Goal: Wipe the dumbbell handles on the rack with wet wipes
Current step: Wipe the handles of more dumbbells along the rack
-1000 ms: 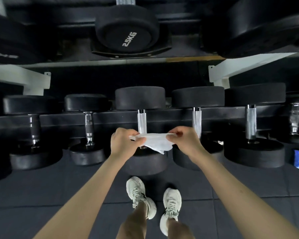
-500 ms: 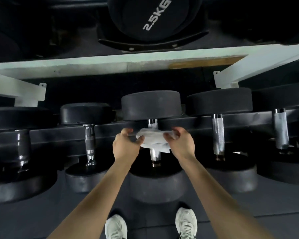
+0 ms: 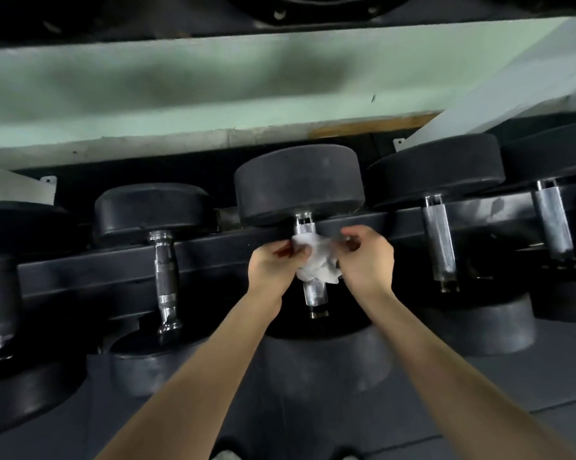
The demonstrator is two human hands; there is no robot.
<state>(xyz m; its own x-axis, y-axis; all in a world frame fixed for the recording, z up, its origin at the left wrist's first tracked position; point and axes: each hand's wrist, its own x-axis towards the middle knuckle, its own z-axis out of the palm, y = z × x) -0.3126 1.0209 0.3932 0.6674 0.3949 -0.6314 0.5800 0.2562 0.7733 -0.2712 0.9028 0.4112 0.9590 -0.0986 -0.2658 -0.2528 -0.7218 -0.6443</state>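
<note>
Dumbbell handle (image 3: 314, 290) sits dead centre in my view, running twelve to six across the dark rack rail (image 3: 213, 250), with a wet wipe (image 3: 316, 263) bunched around its middle. My left hand (image 3: 273, 263) pinches the wipe from nine o'clock and my right hand (image 3: 367, 260) pinches its other edge from three. I judge the dumbbell heavy and rigid, so it should not roll under rubbing. The wipe is limp, thin and damp, apt to crumple or tear, so I would keep it gripped by both edges and drawn snug round the bar. The bar is knurled chrome, cylindrical and bright. Its matte black rubber head (image 3: 299, 184) at twelve is a thick disc. A slimmer, contoured handle (image 3: 165, 277) lies at nine, and a straight one (image 3: 441, 240) at three.
</note>
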